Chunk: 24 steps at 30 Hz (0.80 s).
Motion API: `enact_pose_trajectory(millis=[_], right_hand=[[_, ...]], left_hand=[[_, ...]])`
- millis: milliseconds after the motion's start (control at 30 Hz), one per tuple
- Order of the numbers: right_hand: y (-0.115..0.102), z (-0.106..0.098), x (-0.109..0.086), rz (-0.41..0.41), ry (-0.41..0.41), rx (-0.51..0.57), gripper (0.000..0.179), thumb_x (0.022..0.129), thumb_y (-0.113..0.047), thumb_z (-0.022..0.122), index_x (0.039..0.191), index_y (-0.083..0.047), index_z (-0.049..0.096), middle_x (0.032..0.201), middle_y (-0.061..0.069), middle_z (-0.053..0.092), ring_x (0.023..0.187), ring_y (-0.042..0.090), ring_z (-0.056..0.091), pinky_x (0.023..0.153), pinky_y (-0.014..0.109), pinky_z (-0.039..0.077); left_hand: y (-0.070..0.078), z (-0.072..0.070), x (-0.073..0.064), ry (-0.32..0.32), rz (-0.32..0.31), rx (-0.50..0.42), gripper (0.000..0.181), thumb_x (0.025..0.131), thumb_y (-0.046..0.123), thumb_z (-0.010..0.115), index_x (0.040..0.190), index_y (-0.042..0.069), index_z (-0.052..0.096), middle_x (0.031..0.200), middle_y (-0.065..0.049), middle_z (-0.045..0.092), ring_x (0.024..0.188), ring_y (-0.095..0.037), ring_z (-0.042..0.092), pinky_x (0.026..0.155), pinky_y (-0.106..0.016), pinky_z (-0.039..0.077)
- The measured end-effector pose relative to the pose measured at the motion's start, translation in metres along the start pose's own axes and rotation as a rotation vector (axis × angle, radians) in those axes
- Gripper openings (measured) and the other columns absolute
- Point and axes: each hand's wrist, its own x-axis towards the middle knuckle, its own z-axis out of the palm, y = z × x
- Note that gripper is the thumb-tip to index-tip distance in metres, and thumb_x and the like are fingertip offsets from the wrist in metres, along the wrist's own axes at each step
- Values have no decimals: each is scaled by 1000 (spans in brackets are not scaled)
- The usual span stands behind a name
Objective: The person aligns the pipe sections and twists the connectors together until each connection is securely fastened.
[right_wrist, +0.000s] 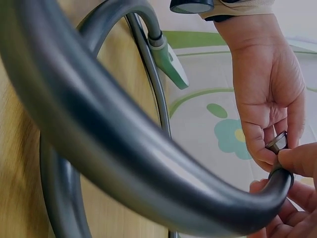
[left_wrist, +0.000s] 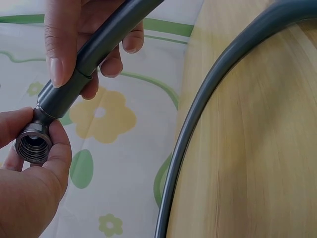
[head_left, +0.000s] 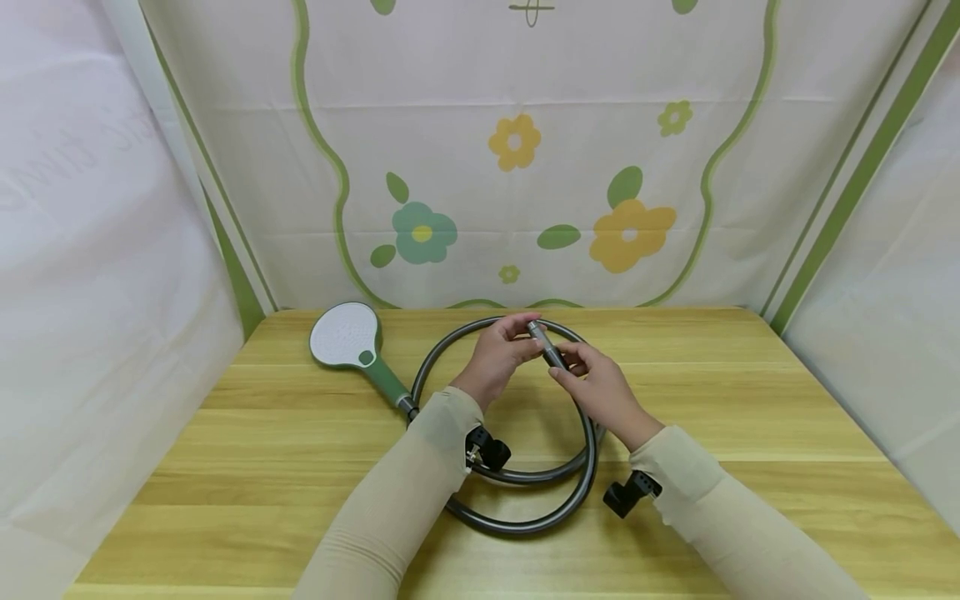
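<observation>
A dark grey shower hose (head_left: 525, 527) lies coiled on the table, one end raised in both hands. My left hand (head_left: 491, 358) pinches the threaded metal nut (left_wrist: 37, 128) at that end between thumb and fingers; its open, ringed mouth faces the camera in the left wrist view. Just behind the nut, my right hand (head_left: 600, 390) grips the hose's end sleeve (left_wrist: 64, 94), the thumb lying along it. Left of the coil rests a shower head (head_left: 345, 335) with a white face and green handle, joined to the hose's other end.
The wooden table (head_left: 225, 492) carries the coil and shower head. White cloth walls with printed flowers (head_left: 633, 233) stand behind and on both sides. Black wrist cameras (head_left: 491, 450) hang under both sleeves, close to the hose loops.
</observation>
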Motion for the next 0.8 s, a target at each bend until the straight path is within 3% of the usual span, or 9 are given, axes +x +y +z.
enact_pose_trajectory(millis=[333,567,800], right_hand=[[0,-1,1,7,-38,64,39,97,-18,59,133,-2,55,104,14,65,86,23,61,64,33,48],[1,1,1,22,-52,92,39,98,-17,57,133,-1,54,103,17,63,88,33,61,64,33,48],[1,1,1,21,-65,111,39,99,-18,55,134,-1,53,105,15,63,89,32,63,70,34,50]], left_hand=[[1,0,0,0,-4,6,42,91,-2,62,132,9,57,132,-18,53,105,-21,60,94,-33,51],[-1,0,0,2,-10,3,43,91,-3,62,132,9,57,134,-21,51,105,-21,60,94,-33,51],[-1,0,0,7,-7,5,42,91,-3,63,131,9,58,130,-16,55,106,-21,61,94,-33,51]])
